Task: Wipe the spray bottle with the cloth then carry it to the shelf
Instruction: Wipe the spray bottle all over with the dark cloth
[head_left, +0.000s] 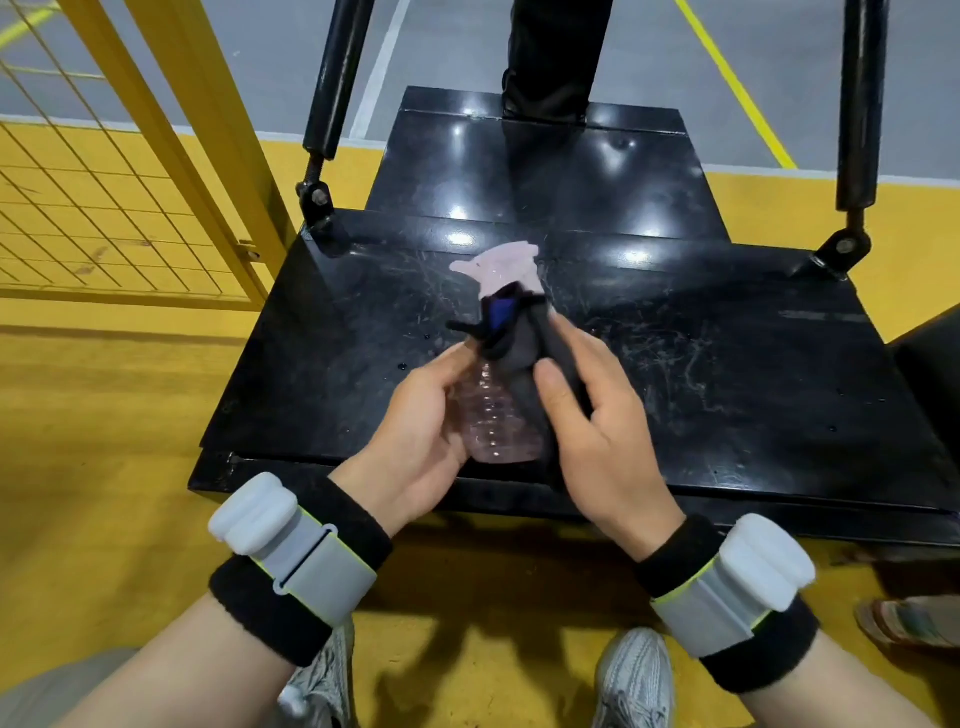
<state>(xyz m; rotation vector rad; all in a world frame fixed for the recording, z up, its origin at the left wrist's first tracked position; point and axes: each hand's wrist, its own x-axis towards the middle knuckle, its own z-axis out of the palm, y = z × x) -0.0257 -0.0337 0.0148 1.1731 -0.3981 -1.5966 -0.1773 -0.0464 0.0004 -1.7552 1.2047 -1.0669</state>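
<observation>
Spray bottle (498, 415), clear pink, is held over the near edge of the black platform (727, 364), nozzle end away from the person. Left hand (415, 441) grasps the ribbed lower body, fingers curled round it. Right hand (597, 431) clasps a dark cloth (519, 338) against the bottle's neck and right side. Yellow mesh fence (104, 182) stands at left

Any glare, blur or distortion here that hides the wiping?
Head view: lamp glare spots the black platform, not the spray bottle; its pink trigger head is blurred; the dark cloth blends into the platform; left hand and right hand are sharp; wide-angle lens leans the yellow fence outward.
</observation>
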